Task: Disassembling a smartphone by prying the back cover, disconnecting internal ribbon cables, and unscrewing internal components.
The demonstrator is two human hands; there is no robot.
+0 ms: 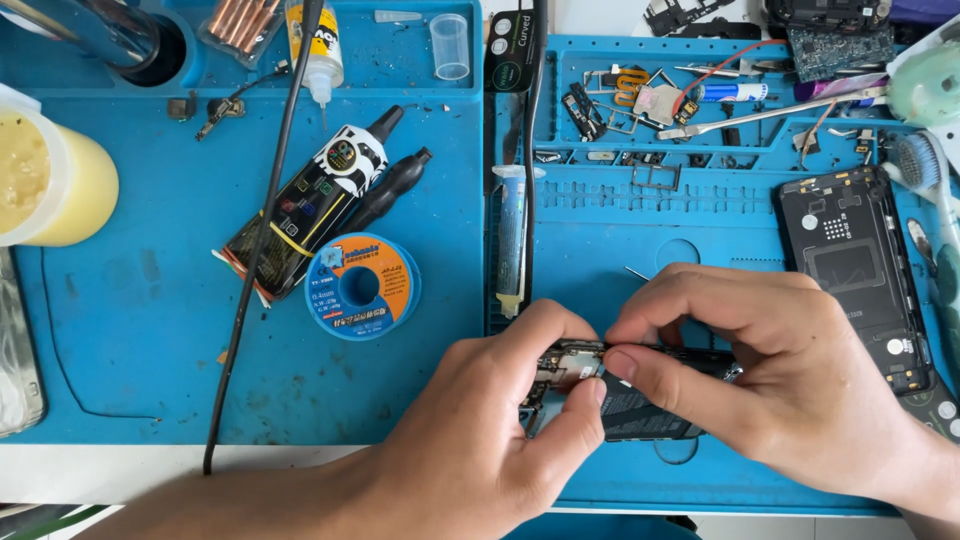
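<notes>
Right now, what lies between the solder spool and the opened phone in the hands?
In the head view, a clear syringe tube and a black cable lie between the solder spool and the opened phone.

Both hands meet over a blue mat (150, 330) on the bench. The left hand (490, 430) grips an opened phone (640, 395) from below, thumb across its exposed board end. The right hand (760, 370) pinches the phone's upper edge with its fingertips. A solder spool (362, 287) and a black tube (305, 210) lie to the left; a phone frame (855, 275) lies to the right.
</notes>
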